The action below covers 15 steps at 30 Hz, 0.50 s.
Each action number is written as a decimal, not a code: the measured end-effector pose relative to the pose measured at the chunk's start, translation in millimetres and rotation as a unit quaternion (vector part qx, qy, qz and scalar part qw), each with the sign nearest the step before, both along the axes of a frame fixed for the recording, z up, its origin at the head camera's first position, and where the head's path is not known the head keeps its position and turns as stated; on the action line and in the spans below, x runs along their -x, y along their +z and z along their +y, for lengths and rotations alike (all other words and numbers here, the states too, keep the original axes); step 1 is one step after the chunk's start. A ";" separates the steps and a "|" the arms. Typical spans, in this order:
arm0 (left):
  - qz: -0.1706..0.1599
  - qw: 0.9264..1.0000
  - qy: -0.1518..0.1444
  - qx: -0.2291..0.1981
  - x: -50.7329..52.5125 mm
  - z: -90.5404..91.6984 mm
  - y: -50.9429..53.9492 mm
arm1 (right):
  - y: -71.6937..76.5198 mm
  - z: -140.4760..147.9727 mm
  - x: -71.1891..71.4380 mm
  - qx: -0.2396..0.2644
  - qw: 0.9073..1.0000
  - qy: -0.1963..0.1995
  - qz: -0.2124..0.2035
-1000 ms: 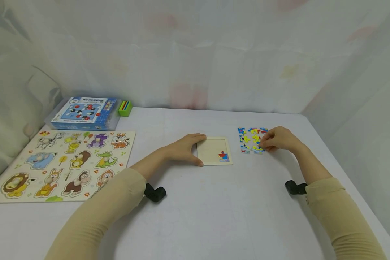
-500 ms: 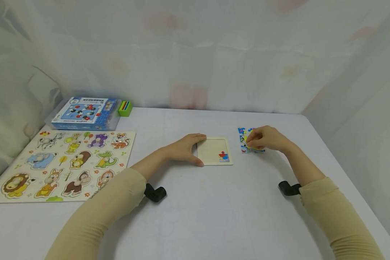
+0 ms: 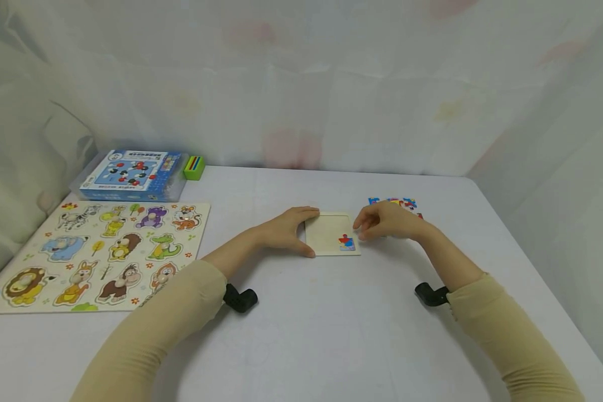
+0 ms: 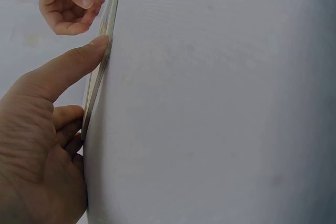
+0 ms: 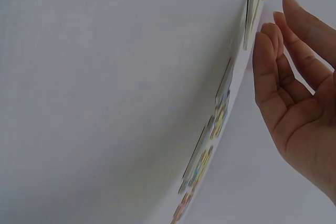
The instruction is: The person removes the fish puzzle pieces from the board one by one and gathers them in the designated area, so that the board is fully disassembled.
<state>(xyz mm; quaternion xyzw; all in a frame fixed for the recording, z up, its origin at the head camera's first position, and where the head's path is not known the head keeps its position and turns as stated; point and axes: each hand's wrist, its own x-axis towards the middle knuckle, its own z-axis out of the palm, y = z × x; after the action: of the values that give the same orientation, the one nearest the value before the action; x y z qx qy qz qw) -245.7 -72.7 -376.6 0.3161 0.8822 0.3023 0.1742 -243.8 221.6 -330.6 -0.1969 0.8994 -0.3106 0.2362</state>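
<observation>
A small square wooden puzzle tray lies on the white table, with blue and red puzzle pieces in its lower right corner. My left hand holds the tray's left side between thumb and fingers; the left wrist view shows the thumb against its rim. Beside the tray's right edge hovers my right hand, its fingers loosely bent. Nothing shows between those fingers in the right wrist view. Colourful loose puzzle pieces lie beyond and under the right hand, which hides most of them from the head camera.
On the left lies a large animal puzzle board. Behind it stand a blue-and-white boxed set and a small green block with coloured stripes. A hanging cloth backs the table.
My right hand has moved left from the loose pieces to the tray's right edge, uncovering the far right pieces. The left hand and the tray have stayed in place.
</observation>
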 end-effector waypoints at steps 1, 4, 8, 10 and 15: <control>0.000 1.000 0.000 0.000 0.0 0.0 -0.1 | -0.5 -2.4 -0.2 0.002 1.000 0.006 0.001; 0.000 1.000 0.001 0.000 0.6 0.2 -0.6 | -2.9 -8.8 0.0 0.009 1.000 0.023 0.002; 0.000 1.000 0.002 -0.001 1.0 0.4 -1.5 | -5.7 -15.5 0.3 0.018 0.999 0.044 0.003; 0.000 1.000 0.002 -0.003 0.9 0.4 -1.9 | -7.2 -18.2 0.3 0.022 0.999 0.048 0.000; -0.003 1.000 0.004 -0.007 0.5 -0.1 -2.1 | -13.1 -24.6 2.1 0.023 0.998 0.059 0.011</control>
<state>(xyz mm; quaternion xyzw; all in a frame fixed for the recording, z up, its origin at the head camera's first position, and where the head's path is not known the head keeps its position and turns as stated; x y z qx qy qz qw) -246.3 -72.8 -378.7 0.3133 0.8806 0.3104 0.1733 -245.9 197.0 -343.7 -0.2584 0.8814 -0.3146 0.2394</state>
